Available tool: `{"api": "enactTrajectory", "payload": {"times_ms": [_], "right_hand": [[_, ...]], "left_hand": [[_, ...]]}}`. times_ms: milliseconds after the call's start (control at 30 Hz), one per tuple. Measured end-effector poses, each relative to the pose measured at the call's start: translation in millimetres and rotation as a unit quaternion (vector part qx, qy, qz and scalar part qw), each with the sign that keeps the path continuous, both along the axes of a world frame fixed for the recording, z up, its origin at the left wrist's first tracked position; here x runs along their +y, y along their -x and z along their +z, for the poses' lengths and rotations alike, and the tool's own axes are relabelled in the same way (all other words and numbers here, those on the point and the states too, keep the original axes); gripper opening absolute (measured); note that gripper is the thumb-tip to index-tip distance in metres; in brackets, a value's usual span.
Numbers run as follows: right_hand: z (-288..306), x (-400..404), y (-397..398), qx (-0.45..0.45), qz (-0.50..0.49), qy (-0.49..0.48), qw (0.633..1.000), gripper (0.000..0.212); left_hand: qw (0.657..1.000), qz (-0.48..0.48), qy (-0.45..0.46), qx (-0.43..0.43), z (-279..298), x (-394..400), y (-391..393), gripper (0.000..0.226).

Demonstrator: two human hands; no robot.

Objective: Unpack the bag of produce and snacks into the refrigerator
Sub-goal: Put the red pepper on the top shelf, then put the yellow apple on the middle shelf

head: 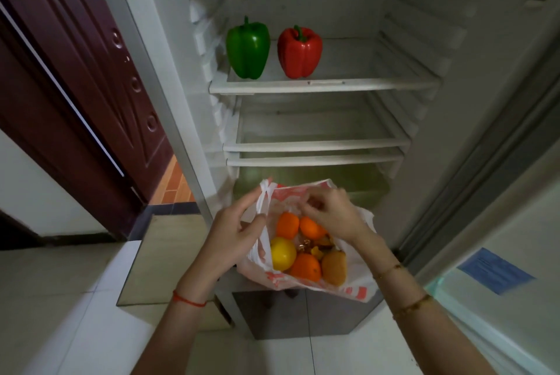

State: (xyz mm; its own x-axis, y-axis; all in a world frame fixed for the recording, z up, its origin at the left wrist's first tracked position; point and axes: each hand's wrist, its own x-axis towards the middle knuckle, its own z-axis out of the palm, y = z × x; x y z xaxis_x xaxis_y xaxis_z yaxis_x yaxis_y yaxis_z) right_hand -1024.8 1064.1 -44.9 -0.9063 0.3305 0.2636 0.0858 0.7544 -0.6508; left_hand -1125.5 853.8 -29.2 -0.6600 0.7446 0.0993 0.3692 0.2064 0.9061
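The bag [303,279], a thin white plastic carrier with red-orange print, hung in front of the open refrigerator [424,26], below the shelves and over the lower compartment. My left hand [236,235] was pinched shut on the bag's left handle and edge, holding that side up. My right hand [330,217] sat at the far rim with the fingers curled toward the mouth; I could not tell whether it had closed on the film or on something inside.

Inside I could see three orange fruits [306,265], a yellow one [282,253], a brownish one [333,267] and some small wrapped snacks [306,245] between them. A green pepper [248,51] and a red pepper [299,53] already stood upright, near each other, on the top shelf [324,85]; the shelves below showed nothing on them.

My worry was the grip. The whole load seemed to hang from my left pinch, so if that slipped, or the film tore, the round fruit would probably spill and roll across the tiled floor [60,299]. Pulling one fruit from the bottom could also tip the snacks out over the sagging near edge.

The print on the bag was too crumpled to read. A blue paper label [495,271] on the white surface at the right carried lines of text too small to make out. I saw no brand anywhere.
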Motion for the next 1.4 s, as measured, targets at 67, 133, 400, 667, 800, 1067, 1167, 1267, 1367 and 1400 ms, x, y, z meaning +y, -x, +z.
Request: {"api": "enactTrajectory", "payload": {"times_ms": [67, 133, 400, 667, 800, 1067, 1167, 1267, 1367, 1400], "right_hand": [[-36.7, -2.5, -5.4, -0.093, 0.014, 0.016, 0.995, 0.010], [-63.1, -6.9, -7.9, -0.172, 0.002, 0.051, 0.984, 0.019], [-117.4, -39.0, 16.3, -0.353, -0.021, -0.027, 0.935, 0.103], [-137.1, -57.3, 24.9, -0.346, -0.056, -0.052, 0.935, 0.128], [-133.4, -55.6, 24.2, -0.341, -0.061, -0.026, 0.938, 0.127], [-76.1, -35.5, 18.2, -0.150, -0.076, 0.175, 0.970, 0.090], [-38.5, -31.2, 14.7, -0.047, -0.072, 0.202, 0.976, 0.074], [2.9, -26.3, 17.8, 0.045, -0.082, 0.213, 0.972, 0.075], [38.7, -14.9, 35.2, 0.120, -0.115, 0.164, 0.972, 0.075], [47.1, -9.9, 44.0, 0.129, -0.125, 0.144, 0.973, 0.075]], "left_hand": [[1.000, 0.003, 0.012, 0.001, -1.1, -4.0, -4.2, 0.059], [1.000, 0.005, 0.010, 0.003, -3.4, -8.2, -8.8, 0.060], [1.000, 0.013, 0.000, -0.017, -5.2, -17.1, -17.3, 0.061], [0.999, 0.025, 0.008, -0.028, -2.7, -16.9, -19.5, 0.057], [0.999, 0.030, 0.012, -0.042, -5.9, -14.0, -16.0, 0.061], [0.998, 0.055, -0.013, -0.028, 0.9, -9.2, -10.1, 0.057], [0.998, 0.050, -0.013, -0.030, 8.4, -4.9, -9.2, 0.058], [0.998, 0.049, -0.026, -0.030, 7.7, -1.8, -6.7, 0.059], [0.997, 0.064, -0.031, -0.023, 6.2, 2.4, -1.1, 0.062], [0.997, 0.067, -0.030, -0.021, 7.4, 3.8, -0.5, 0.063]]}}
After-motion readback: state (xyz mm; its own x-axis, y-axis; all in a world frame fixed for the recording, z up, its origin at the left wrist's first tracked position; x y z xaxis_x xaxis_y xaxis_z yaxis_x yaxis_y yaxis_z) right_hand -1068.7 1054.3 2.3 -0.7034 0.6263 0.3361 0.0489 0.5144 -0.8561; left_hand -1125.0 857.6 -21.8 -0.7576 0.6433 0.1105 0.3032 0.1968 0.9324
